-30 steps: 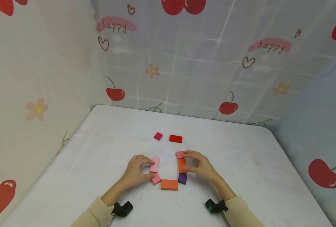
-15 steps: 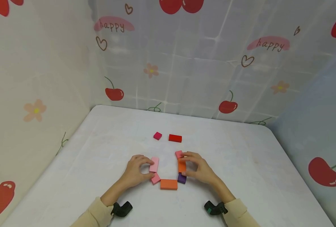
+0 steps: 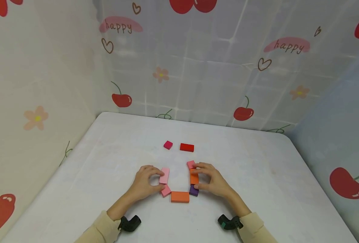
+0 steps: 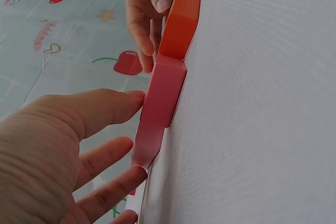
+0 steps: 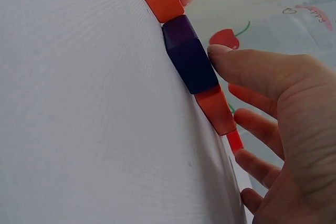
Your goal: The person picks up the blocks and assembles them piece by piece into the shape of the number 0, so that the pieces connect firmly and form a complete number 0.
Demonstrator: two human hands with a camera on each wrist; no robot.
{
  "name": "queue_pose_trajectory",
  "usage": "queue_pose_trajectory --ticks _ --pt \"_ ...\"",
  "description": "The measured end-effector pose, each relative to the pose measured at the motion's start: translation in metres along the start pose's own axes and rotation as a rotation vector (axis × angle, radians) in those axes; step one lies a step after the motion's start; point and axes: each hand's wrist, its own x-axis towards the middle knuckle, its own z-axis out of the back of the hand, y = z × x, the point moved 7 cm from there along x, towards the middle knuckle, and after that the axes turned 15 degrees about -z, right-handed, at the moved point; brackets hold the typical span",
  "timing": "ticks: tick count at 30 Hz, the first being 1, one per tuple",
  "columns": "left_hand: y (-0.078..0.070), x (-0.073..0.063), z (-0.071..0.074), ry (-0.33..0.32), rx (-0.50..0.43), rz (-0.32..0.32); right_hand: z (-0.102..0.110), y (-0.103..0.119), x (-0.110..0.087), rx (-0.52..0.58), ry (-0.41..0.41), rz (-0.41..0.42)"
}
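Several coloured wooden blocks form a U on the white table. My left hand (image 3: 144, 180) reaches along its left side, fingertips at the long light pink block (image 3: 165, 176) and thumb at the small pink block (image 3: 166, 191). On the other side, my right hand (image 3: 212, 179) has its thumb against the purple block (image 3: 193, 191). Its fingers extend over the upright orange block (image 3: 193, 179) toward a small pink block (image 3: 190, 164) at the U's tip. Another orange block (image 3: 180, 197) lies crosswise at the near end, between the hands. In both wrist views, the fingers are loosely extended.
Beyond the U lie a crimson cube (image 3: 168, 145) and a red block (image 3: 186, 147), apart from each other. The white table (image 3: 130, 135) meets printed curtains (image 3: 197, 84) at its back and sides. Black wrist devices (image 3: 130, 223) sit at both cuffs.
My right thumb has moved nearer, from the upright orange block to the purple one. The left hand keeps its place at the pink blocks, and the head view has shifted slightly.
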Motion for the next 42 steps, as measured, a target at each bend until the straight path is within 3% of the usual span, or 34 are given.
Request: queue_pose_trajectory --ticks 15,22,27,33,38,42 --pt "0.000 0.002 -0.003 0.012 -0.021 0.021 0.001 -0.003 -0.003 -0.001 0.012 -0.018" --pt "0.005 0.008 0.005 -0.014 -0.139 0.154 0.000 -0.004 -0.003 0.006 0.017 -0.028" --pt "0.010 0.028 0.020 -0.074 -0.224 0.216 0.001 -0.003 -0.004 0.008 0.009 -0.030" --pt "0.017 0.057 0.036 -0.134 -0.234 0.204 -0.001 0.000 -0.003 0.008 0.020 -0.018" --pt "0.027 0.081 0.041 -0.178 -0.235 0.175 -0.002 0.001 -0.003 0.007 0.022 -0.022" --pt "0.036 0.096 0.039 -0.218 -0.275 0.197 -0.001 0.002 -0.003 0.014 0.026 -0.023"
